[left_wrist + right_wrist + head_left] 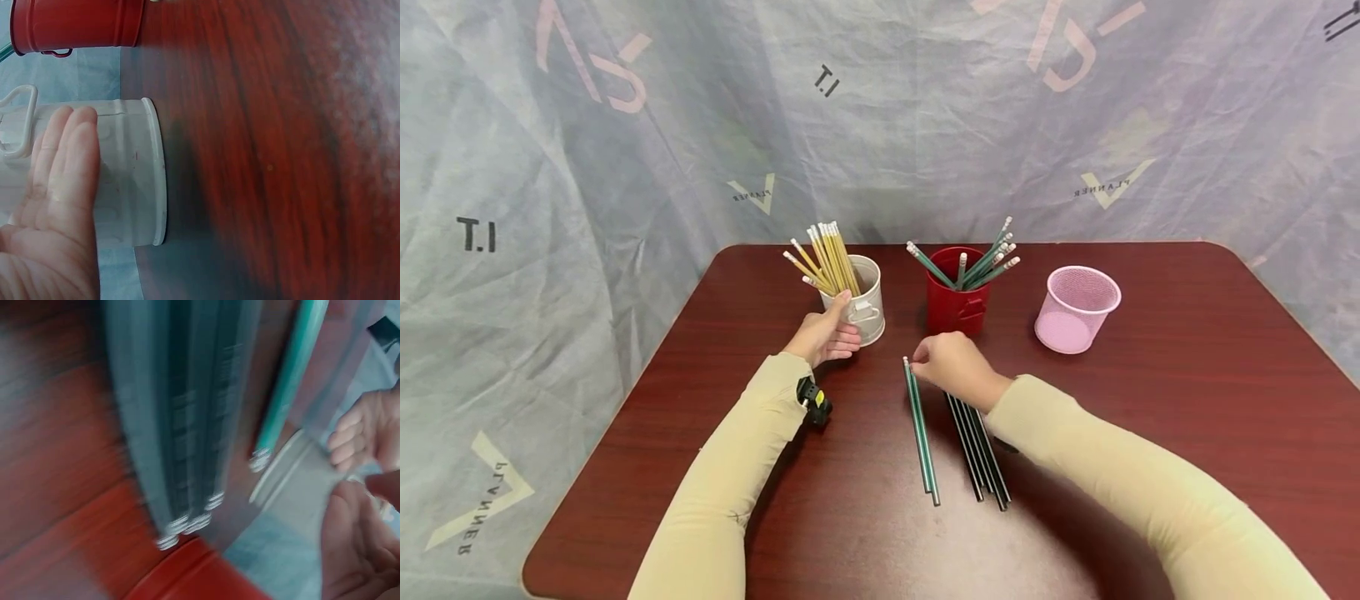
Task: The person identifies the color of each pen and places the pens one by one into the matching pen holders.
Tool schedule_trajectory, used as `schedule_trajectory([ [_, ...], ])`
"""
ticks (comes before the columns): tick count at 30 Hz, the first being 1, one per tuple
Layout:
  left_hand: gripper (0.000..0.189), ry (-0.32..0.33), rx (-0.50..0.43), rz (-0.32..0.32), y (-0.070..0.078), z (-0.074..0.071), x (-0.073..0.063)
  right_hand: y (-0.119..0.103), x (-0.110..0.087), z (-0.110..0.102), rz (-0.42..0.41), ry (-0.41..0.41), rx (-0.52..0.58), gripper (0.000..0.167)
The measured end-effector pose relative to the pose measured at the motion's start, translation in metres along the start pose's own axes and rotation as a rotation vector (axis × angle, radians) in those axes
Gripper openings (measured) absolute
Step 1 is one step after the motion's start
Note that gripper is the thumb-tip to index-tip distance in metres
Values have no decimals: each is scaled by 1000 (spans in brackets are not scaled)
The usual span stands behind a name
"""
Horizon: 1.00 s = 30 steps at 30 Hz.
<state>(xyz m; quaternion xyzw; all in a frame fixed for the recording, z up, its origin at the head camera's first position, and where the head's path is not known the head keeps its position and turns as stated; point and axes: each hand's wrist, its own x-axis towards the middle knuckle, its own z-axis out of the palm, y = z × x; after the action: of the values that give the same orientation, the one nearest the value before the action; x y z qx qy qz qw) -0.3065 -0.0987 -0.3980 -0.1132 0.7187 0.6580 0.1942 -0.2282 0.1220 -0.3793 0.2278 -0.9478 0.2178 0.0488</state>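
Observation:
My left hand [829, 335] rests against the white bucket [870, 312], its fingers straight along the side and its thumb near the rim. Several yellow pencils [829, 260] lean out of that bucket, erasers up. My right hand [957, 364] is over the table in front of the red bucket [953, 310], fingers loosely bent and fingertips close by the eraser ends of two green pencils [922, 433]. In the right wrist view the fingers are apart from the green pencil [289, 381] in sight. Beneath my right forearm lie several black pencils [976, 450] side by side, partly hidden.
Several green pencils [988, 268] stand in the red bucket, erasers up. A pink mesh cup [1077, 310] stands at the right, with no pencils in it. Behind the dark red wooden table [1150, 433] hangs a grey printed cloth [917, 125].

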Motion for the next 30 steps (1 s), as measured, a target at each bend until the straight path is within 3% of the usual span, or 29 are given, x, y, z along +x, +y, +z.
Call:
schedule_trajectory([
  [6,82,-9,8,0,0,-1,-1,-17,5,15,146,-311,-111,31],
  [10,82,-3,7,0,1,0,-2,-20,2,23,197,-417,-109,28],
  [19,82,-5,15,-2,0,0,-1,-19,1,24,287,-486,-40,32],
  [25,82,1,3,-2,-1,-2,0,-26,8,13,259,-473,-10,32],
  [30,82,-4,-4,5,0,-1,-2,-20,17,-6,184,-373,225,19],
])
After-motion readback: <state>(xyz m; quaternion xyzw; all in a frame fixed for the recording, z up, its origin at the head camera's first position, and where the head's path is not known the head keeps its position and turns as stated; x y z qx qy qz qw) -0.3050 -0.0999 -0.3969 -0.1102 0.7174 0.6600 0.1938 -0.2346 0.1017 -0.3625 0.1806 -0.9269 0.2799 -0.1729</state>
